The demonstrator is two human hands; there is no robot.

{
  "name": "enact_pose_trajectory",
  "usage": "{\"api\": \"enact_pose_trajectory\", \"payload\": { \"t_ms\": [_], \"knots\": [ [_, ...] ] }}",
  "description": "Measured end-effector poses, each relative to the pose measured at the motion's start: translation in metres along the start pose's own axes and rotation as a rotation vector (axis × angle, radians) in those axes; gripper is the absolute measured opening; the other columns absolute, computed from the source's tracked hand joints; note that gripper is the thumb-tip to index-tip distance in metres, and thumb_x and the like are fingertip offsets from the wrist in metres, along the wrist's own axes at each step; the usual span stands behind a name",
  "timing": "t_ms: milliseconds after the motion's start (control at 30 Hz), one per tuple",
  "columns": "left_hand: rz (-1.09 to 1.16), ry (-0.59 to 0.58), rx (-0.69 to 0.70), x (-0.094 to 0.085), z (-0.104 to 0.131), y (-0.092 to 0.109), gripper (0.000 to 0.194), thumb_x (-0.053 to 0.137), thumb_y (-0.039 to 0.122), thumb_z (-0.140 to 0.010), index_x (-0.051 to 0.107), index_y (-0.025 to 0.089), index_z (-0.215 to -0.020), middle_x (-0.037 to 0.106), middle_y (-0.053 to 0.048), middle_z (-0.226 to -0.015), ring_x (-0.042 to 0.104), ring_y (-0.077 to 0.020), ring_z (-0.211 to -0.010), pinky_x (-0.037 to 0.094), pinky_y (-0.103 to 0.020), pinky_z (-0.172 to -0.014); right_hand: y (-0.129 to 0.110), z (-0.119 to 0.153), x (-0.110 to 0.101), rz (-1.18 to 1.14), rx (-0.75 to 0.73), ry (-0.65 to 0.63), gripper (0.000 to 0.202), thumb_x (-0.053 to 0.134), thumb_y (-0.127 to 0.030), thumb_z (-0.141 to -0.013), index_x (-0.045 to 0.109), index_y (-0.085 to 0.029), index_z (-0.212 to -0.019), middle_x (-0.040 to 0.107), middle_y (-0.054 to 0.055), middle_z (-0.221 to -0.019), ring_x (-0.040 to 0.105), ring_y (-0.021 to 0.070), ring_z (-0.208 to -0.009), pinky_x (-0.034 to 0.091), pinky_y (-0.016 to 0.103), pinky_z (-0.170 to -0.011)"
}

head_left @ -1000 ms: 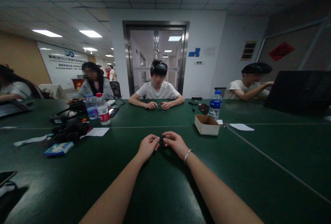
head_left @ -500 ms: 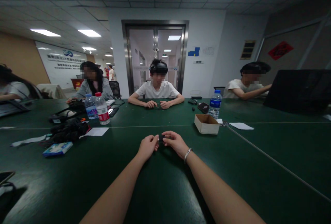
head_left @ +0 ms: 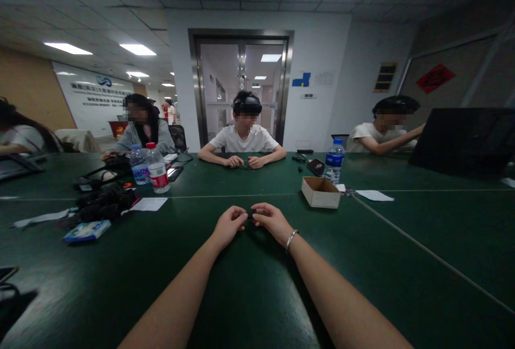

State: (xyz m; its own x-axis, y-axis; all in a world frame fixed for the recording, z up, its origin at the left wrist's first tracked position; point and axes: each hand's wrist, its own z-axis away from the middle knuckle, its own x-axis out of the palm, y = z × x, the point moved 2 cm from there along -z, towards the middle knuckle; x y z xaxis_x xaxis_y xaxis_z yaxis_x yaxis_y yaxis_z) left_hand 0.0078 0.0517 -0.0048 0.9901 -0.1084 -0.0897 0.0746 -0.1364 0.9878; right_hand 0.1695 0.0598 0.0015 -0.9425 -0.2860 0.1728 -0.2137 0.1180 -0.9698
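Observation:
Both hands meet near the middle of the dark green table (head_left: 362,263). A small dark object (head_left: 250,213) lies between their fingertips, too small to identify. My left hand (head_left: 230,225) is closed in a pinch at the object's left side. From the right, my right hand (head_left: 274,221), with a silver bracelet (head_left: 291,240) at the wrist, pinches the same dark object. An open cardboard box (head_left: 321,198) stands beyond my right hand, with a blue-labelled water bottle (head_left: 333,161) behind it.
On the left are two bottles (head_left: 156,169), a heap of black gear (head_left: 105,203), a blue-and-white packet (head_left: 87,232) and paper (head_left: 149,204). A person (head_left: 245,137) sits opposite with forearms on the table. A black monitor (head_left: 462,142) stands at the right.
The view has shifted slightly, so the left-side items appear a little further left. My hands stay together at the small dark object, with their fingertips only slightly moved.

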Motion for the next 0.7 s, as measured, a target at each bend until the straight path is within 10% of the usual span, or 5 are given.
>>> {"api": "enact_pose_trajectory", "payload": {
  "t_ms": [700],
  "knots": [
    [-0.031, 0.028, -0.069, 0.0036, 0.0036, 0.0083, 0.027, 0.052, 0.035, -0.081, 0.051, 0.014, -0.098, 0.056, -0.005, -0.081, 0.056, -0.0102, -0.059, 0.044, -0.02, -0.049, -0.0023, 0.0015, 0.0013, -0.039, 0.012, -0.006, 0.036, 0.078, -0.026, -0.058, 0.064, -0.015, -0.089, 0.056, 0.001, -0.078, 0.055, 0.0096, -0.062, 0.047, 0.022, -0.058]
  ]
}}
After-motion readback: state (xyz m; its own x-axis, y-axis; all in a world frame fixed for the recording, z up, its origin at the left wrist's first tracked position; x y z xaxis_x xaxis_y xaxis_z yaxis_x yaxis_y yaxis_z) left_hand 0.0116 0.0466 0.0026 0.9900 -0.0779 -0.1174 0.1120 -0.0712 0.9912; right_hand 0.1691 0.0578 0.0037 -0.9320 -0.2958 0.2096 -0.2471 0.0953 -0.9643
